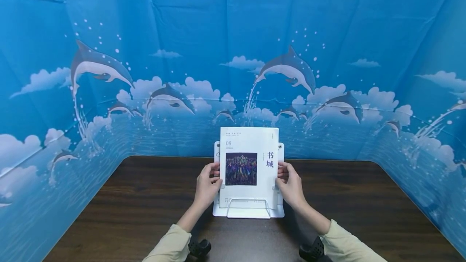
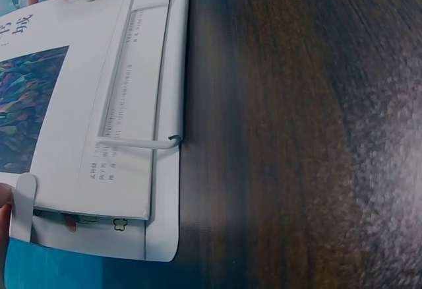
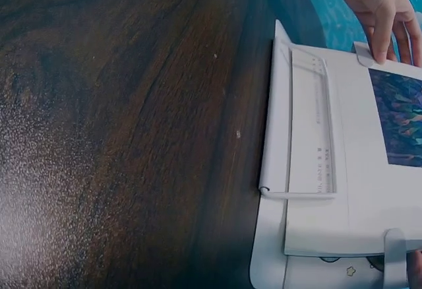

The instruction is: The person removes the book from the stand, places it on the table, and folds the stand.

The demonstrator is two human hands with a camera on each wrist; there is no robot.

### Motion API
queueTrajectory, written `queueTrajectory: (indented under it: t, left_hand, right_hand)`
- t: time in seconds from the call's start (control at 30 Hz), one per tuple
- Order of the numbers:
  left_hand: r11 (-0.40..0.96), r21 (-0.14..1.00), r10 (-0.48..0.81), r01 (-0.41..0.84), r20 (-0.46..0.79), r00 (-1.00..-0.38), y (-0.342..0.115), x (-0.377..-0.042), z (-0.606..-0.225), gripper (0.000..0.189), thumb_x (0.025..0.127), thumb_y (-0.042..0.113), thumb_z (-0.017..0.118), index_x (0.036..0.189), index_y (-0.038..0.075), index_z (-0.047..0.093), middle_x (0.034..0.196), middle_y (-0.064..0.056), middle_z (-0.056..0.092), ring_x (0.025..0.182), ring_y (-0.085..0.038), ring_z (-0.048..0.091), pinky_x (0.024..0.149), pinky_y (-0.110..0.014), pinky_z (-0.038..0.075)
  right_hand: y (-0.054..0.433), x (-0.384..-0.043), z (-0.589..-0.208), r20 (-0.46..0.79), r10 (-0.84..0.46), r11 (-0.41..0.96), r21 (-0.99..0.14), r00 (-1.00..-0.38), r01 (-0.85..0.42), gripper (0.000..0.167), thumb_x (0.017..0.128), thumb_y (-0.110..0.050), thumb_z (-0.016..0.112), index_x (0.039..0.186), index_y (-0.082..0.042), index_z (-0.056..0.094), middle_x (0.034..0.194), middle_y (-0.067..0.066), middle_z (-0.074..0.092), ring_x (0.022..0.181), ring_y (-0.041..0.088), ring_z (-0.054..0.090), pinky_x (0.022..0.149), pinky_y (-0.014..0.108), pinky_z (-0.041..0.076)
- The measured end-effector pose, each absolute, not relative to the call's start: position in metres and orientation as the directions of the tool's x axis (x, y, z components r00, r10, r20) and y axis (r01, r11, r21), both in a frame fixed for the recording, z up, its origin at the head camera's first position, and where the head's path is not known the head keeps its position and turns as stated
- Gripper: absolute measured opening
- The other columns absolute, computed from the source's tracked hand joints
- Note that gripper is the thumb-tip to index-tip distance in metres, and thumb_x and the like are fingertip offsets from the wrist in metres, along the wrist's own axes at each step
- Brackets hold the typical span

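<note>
A white magazine (image 1: pixel 265 183) with a dark, colourful square picture stands nearly upright on a white book stand (image 1: pixel 216 212). My left hand (image 1: pixel 208 185) pinches its left edge, thumb on the cover and the other fingers reaching behind. At the right edge my right hand (image 1: pixel 292 185) grips the same way. A white wire bracket (image 1: pixel 248 199) crosses the magazine's lower part. In the left wrist view a white page clip (image 2: pixel 24 203) laps over the side of the cover. Another clip (image 3: pixel 395 259) shows in the right wrist view, beside small printed figures on the stand's panel.
The stand rests on a dark wooden table (image 1: pixel 145 201), near its far edge. Behind it hangs a blue curtain (image 1: pixel 204 51) printed with dolphins and clouds, which also encloses both sides. Black devices (image 1: pixel 199 248) sit at both wrists.
</note>
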State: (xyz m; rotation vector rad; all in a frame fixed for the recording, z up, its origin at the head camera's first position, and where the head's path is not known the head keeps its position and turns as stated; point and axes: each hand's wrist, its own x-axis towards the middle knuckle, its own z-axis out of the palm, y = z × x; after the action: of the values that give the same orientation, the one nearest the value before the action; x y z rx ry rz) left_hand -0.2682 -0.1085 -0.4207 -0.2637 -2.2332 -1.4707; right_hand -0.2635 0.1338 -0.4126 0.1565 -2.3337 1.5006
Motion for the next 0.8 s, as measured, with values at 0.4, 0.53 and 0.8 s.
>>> queueTrajectory:
  t: [0.4,0.53,0.8]
  left_hand:
    - [0.383,0.818,-0.075,0.430,0.492,-0.868,-0.109,-0.268,-0.423,0.054,0.071,-0.020,0.061,0.122,-0.001,0.053,0.105,-0.016,0.054,0.093,-0.026,0.057,0.076,-0.031,0.052]
    - [0.379,0.814,-0.077,0.439,0.501,-0.862,-0.109,-0.268,-0.423,0.056,0.071,-0.021,0.061,0.123,0.000,0.053,0.104,-0.015,0.055,0.091,-0.027,0.057,0.075,-0.032,0.052]
    - [0.368,0.810,-0.075,0.457,0.516,-0.853,-0.111,-0.269,-0.422,0.057,0.070,-0.021,0.060,0.123,-0.001,0.053,0.103,-0.016,0.055,0.090,-0.027,0.058,0.075,-0.030,0.052]
  right_hand:
    - [0.137,-0.264,-0.424,0.475,0.032,0.437,-0.798,-0.880,-0.415,0.044,0.080,0.015,0.051,0.122,0.005,0.047,0.099,0.014,0.051,0.086,0.022,0.051,0.070,0.023,0.047]
    - [0.139,-0.265,-0.428,0.525,0.003,0.453,-0.760,-0.851,-0.467,0.045,0.079,0.016,0.052,0.122,0.005,0.048,0.099,0.013,0.052,0.086,0.022,0.051,0.070,0.025,0.048]
    - [0.140,-0.267,-0.431,0.630,-0.069,0.508,-0.645,-0.774,-0.570,0.049,0.077,0.018,0.055,0.123,0.006,0.046,0.098,0.011,0.050,0.082,0.020,0.051,0.064,0.027,0.049]
